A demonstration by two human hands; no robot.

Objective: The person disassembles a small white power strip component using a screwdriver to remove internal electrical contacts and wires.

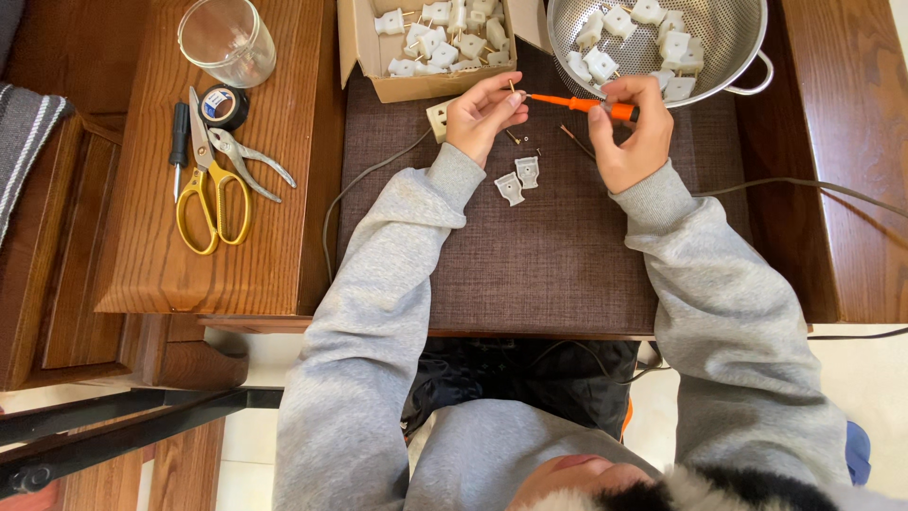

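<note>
My left hand [482,115] pinches a small brass prong of a plug between thumb and fingers, above a white plug body [438,117] with a grey cord attached. My right hand [632,128] grips an orange-handled screwdriver [582,104], whose tip points left at the prong. Two white plug cover pieces [518,180] lie on the brown mat [549,255] just below my hands. Tiny screws [523,142] rest between them and my left hand.
A cardboard box [426,43] of white plugs and a metal colander [700,38] of plugs stand at the back. Left, on the wooden surface, lie yellow scissors [213,194], pliers [248,163], a black screwdriver [179,142], tape roll [224,104] and a glass jar [227,40].
</note>
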